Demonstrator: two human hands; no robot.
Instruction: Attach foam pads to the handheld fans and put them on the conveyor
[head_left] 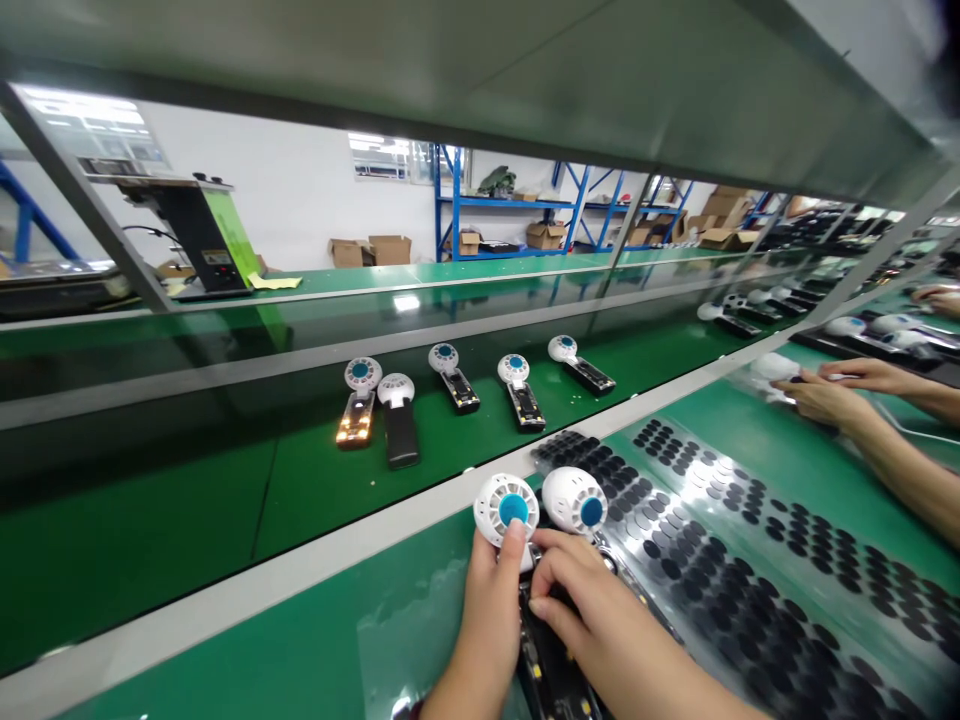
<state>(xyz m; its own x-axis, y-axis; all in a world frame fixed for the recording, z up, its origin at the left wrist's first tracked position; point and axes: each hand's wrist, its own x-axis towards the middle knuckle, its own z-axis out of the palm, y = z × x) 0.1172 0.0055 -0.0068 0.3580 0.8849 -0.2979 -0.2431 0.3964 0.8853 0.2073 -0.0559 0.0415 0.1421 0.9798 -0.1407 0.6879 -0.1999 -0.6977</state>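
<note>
Your left hand pinches the white round-headed handheld fan with blue hub; your right hand, fingers curled, presses its black handle onto the green bench. Light, rigid plastic: grip the handle, not the fragile grille. 5 similar fans lie on the conveyor.

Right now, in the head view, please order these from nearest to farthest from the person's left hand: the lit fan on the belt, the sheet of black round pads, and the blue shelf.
1. The sheet of black round pads, on the table just right of the left hand.
2. The lit fan, on the belt ahead, to the left.
3. The blue shelf, far back at the wall.
</note>
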